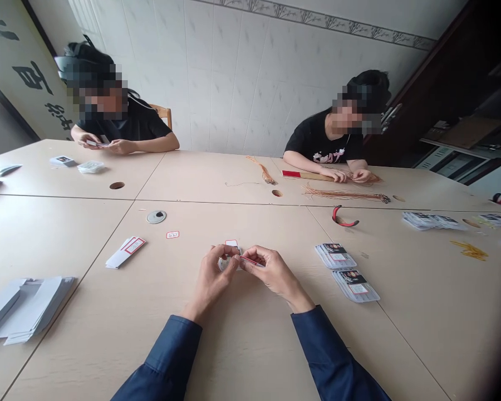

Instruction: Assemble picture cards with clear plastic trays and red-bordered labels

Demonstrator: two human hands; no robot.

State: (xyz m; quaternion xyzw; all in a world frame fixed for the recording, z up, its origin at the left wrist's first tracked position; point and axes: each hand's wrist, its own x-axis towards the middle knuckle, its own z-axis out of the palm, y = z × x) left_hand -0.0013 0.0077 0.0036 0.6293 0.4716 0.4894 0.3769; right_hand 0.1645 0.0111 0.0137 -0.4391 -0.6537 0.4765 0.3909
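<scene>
Near the middle of the table, my left hand (217,273) and my right hand (275,273) are close together, their fingertips almost touching. Between them is a small red-edged paper label (253,260), seen nearly edge-on. My right thumb and fingers pinch it along its length; my left thumb and forefinger are closed at its left end. Under and behind my left fingers lies a clear-plastic card pack (231,243) with a red-bordered label, mostly hidden. To the left are a loose red-bordered sticker (172,235) and some white label strips (125,252).
Two stacks of card packs (355,285) lie to my right, with red-handled pliers (344,217) beyond. White papers (29,309) are at left. Across the table, one person (121,122) holds a card; another (325,145) handles orange cords (346,194).
</scene>
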